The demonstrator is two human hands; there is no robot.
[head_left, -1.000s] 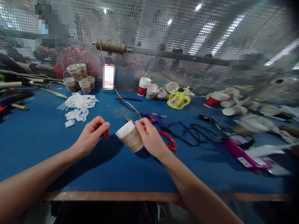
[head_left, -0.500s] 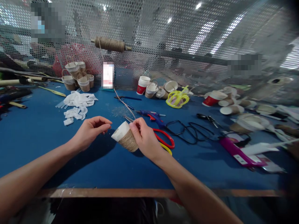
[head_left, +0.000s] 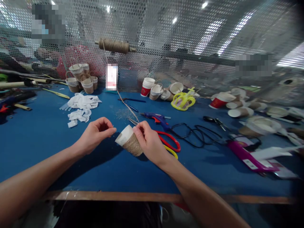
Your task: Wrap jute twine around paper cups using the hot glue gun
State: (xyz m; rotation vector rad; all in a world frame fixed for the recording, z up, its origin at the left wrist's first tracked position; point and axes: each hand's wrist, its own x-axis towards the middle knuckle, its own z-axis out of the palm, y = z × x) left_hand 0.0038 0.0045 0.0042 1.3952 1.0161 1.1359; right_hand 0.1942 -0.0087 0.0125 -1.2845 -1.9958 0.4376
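Note:
My right hand (head_left: pixel 152 141) grips a small white paper cup (head_left: pixel 124 134) at its rim. Brown twine is wound around the cup's lower part, and the cup is tilted with its open end toward the left. From my right fingers a strand of twine (head_left: pixel 128 107) runs back toward the spool of twine (head_left: pixel 115 46) on the mesh. My left hand (head_left: pixel 98 134) is held just left of the cup, apart from it, thumb and fingers pinched together; anything between them is too small to make out. Scissors with red and yellow handles (head_left: pixel 169 142) lie partly behind my right hand.
A blue glue gun (head_left: pixel 156 118) with a black cable lies beyond the scissors. White lace (head_left: pixel 82 103) is at the left, below several twine-wrapped cups (head_left: pixel 87 86). Paper cups (head_left: pixel 147 87) and a yellow basket-like piece (head_left: pixel 182 101) stand at the back. At the right is a purple device (head_left: pixel 249 158).
The cup has tilted and shifted slightly left in my right hand, and the strand looks straighter. My left hand has moved a little right. The scissors' yellow handle has come into view.

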